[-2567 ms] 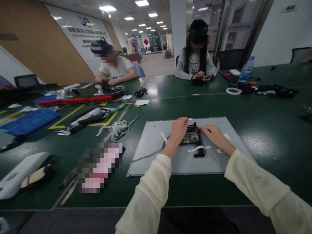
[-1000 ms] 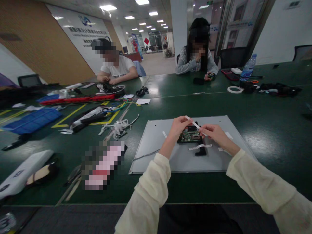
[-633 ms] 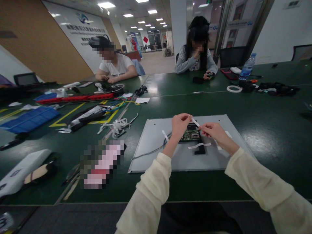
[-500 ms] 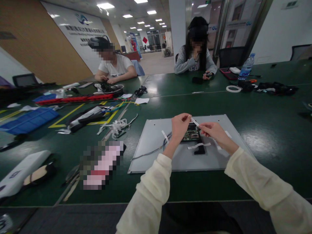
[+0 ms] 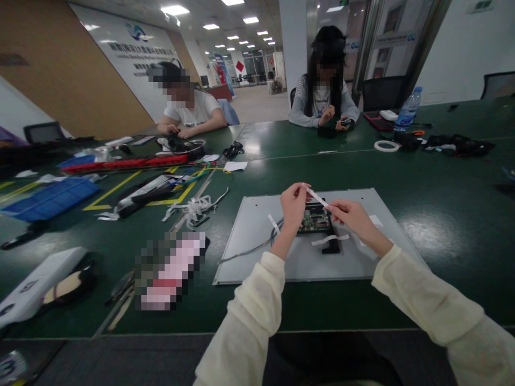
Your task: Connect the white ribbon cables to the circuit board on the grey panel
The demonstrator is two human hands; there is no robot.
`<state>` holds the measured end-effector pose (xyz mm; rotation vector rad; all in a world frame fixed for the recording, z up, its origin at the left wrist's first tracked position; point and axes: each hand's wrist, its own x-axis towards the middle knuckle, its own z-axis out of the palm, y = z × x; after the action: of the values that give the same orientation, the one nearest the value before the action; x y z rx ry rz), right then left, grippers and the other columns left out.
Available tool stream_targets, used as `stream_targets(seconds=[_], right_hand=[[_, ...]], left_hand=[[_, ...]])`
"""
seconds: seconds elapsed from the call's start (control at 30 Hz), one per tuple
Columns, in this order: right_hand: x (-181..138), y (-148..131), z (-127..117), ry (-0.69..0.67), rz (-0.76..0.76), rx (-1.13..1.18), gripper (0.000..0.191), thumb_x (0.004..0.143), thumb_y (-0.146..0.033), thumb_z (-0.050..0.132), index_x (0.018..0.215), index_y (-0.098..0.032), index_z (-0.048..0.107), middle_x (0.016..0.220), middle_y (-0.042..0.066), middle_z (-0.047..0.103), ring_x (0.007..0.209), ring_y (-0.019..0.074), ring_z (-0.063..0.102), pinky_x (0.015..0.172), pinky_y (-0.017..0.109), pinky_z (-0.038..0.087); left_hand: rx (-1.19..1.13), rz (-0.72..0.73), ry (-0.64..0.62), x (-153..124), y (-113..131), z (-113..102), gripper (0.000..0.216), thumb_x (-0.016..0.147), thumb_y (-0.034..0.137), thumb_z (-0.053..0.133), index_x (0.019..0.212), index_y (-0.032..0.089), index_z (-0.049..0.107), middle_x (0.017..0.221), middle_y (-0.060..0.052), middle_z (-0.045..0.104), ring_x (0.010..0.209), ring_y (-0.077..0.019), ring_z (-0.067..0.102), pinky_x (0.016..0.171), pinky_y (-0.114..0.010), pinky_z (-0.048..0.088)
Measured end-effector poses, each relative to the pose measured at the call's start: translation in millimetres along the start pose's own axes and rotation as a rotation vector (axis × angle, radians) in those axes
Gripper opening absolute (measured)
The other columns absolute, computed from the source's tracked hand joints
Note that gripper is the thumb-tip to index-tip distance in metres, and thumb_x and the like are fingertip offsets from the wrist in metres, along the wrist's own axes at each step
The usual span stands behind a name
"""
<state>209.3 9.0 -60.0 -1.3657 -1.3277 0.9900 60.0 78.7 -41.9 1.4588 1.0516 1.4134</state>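
Observation:
A short strip of white tape (image 5: 315, 195) is stretched between my hands, above a grey panel (image 5: 241, 252). My left hand (image 5: 293, 206) pinches its upper left end, and my right hand (image 5: 348, 213) pinches the lower right end. Below them on the panel sits a green circuit board (image 5: 314, 221) in a black bracket (image 5: 331, 245), partly covered by my hands. Another white tape strip (image 5: 330, 239) lies loosely across the bracket. Grey cables (image 5: 251, 251) run from the board toward the panel's left edge, with a tape piece (image 5: 273, 224) over them.
Left of the panel lie a pixelated pink object (image 5: 173, 273) and a tangle of white strips (image 5: 195, 210). Farther left is a blue tray (image 5: 50, 197). A tape roll (image 5: 387, 146) and a water bottle (image 5: 409, 110) stand at the far right. Two people sit across the table.
My left hand has shifted slightly left and up, so more of the tape shows between my hands. Across the table, one person's hand has dropped from the face.

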Motion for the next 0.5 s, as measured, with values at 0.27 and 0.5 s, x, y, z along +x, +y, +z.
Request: stream_targets(seconds=[0.27, 0.5], right_hand=[[1.5, 5.3, 1.1, -0.035, 0.0, -0.016, 0.033, 0.079, -0.045, 0.058, 0.086, -0.014, 0.066, 0.058, -0.003, 0.053, 0.046, 0.0074, 0.042, 0.046, 0.022, 0.031], [-0.3, 3.9, 1.9, 0.007, -0.01, 0.034, 0.046, 0.077, -0.048, 0.06, 0.108, -0.014, 0.063, 0.056, -0.004, 0.053, 0.046, 0.0086, 0.043, 0.046, 0.023, 0.033]], left_hand=[[-0.007, 0.032, -0.003, 2.6, -2.9, 0.2, 0.019, 0.084, 0.029, 0.056, 0.078, 0.015, 0.068, 0.063, 0.0, 0.063, 0.056, -0.0114, 0.062, 0.057, -0.023, 0.054], [-0.029, 0.007, -0.01, 1.7, -2.8, -0.7, 0.021, 0.086, 0.032, 0.055, 0.082, 0.015, 0.067, 0.067, -0.001, 0.064, 0.056, -0.0111, 0.062, 0.055, -0.023, 0.055]])
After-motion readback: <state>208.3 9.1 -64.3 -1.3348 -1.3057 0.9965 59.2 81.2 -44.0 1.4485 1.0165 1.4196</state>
